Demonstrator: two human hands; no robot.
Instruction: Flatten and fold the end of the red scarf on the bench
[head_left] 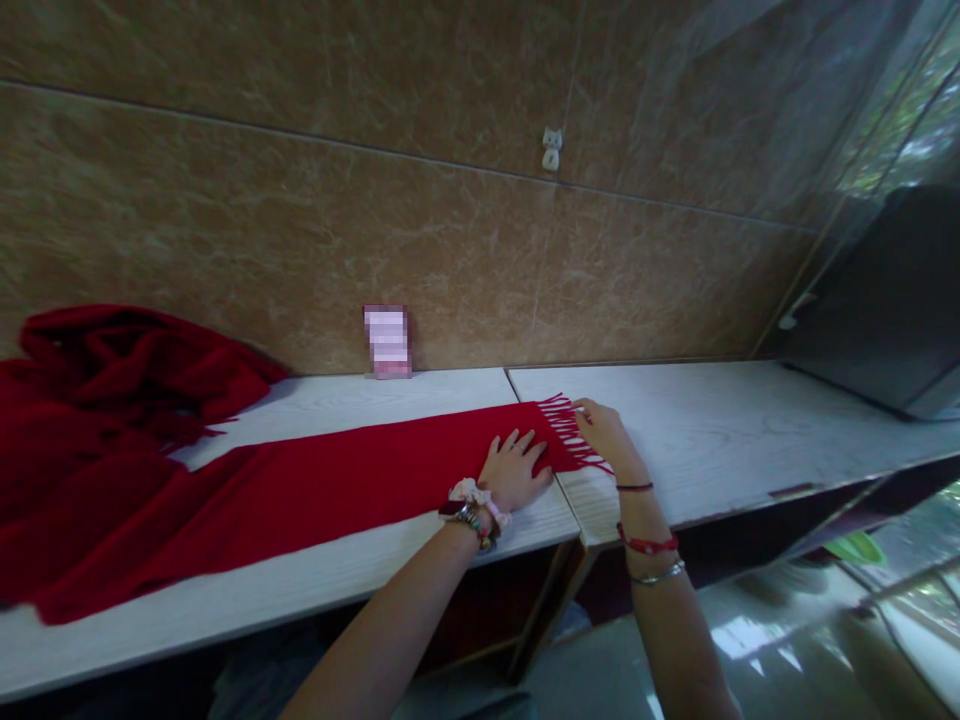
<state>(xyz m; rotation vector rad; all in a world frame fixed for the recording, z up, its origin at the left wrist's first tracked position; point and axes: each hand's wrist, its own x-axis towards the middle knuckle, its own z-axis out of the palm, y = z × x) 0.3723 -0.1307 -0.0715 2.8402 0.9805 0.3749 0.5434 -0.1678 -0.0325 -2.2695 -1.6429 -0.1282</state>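
Note:
A red scarf (pixel 352 480) stretches along the white tabletop (pixel 720 410), its near end laid flat and the rest heaped at the left. My left hand (pixel 516 470) lies on the scarf close to its fringed end, palm down with fingers spread. At the right, my right hand (pixel 609 436) is at the fringe (pixel 568 430), thumb and fingertips drawn together at the outer strands. Whether a strand is pinched between them is too small to make out. Bracelets circle both wrists, with a scrunchie on the left one.
Against the brown tiled wall (pixel 300 220) leans a small card (pixel 388 342), blurred out. A white cat-shaped hook (pixel 552 148) is fixed higher up. A dark boxy object (pixel 885 300) stands at the right end by the window. A seam divides the tabletop beneath the scarf.

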